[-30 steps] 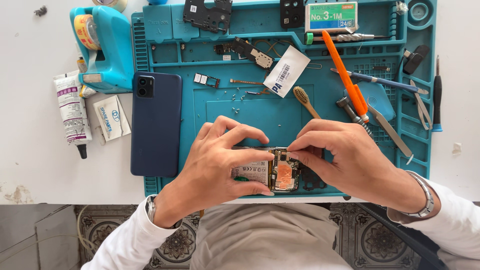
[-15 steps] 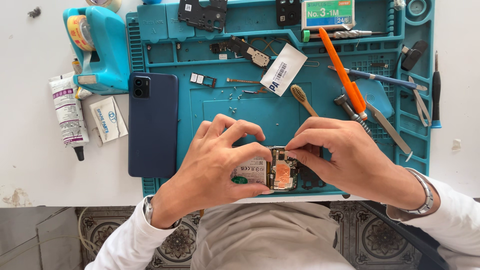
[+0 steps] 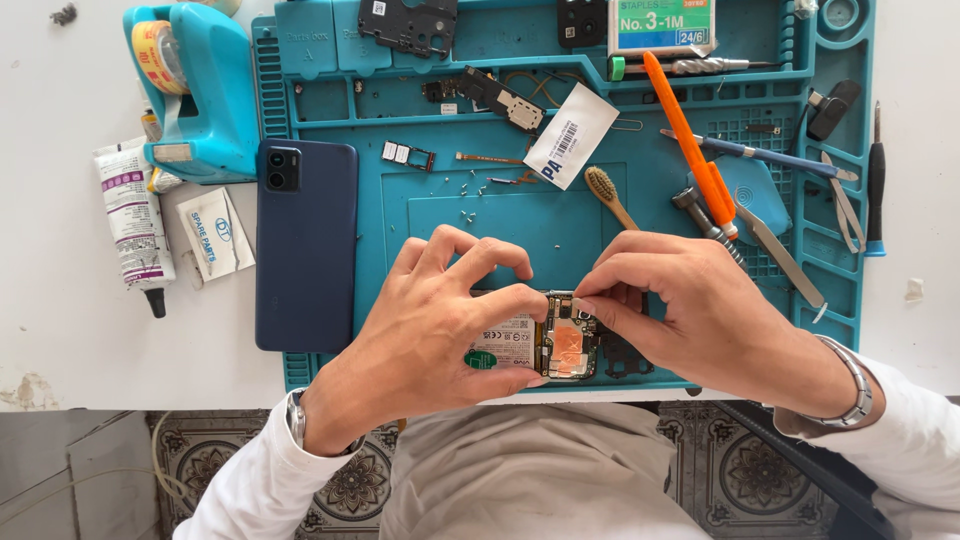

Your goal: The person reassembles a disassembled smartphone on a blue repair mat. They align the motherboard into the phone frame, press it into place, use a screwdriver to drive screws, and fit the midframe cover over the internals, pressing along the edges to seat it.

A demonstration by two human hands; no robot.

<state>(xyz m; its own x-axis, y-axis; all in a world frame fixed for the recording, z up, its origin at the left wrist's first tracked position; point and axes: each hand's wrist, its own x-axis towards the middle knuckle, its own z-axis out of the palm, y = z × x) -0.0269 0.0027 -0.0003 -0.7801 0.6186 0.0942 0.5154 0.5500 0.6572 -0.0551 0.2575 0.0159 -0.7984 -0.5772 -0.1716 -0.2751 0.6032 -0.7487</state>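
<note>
An opened phone with its back removed lies at the near edge of the teal repair mat, showing its battery label and a circuit board with a copper patch. My left hand grips the phone's left part, thumb and forefinger pressed near the board. My right hand holds the right part, its fingertips pinching at the top edge of the board. Most of the phone is hidden under both hands.
A dark blue phone back cover lies on the mat's left edge. A teal tape dispenser, a glue tube and a white sachet sit left. An orange pry tool, brush, tweezers, screwdrivers and loose screws lie behind.
Both hands stay on the opened phone with only slight finger shifts. The view has drifted a little, so the mat sits marginally lower and left.
</note>
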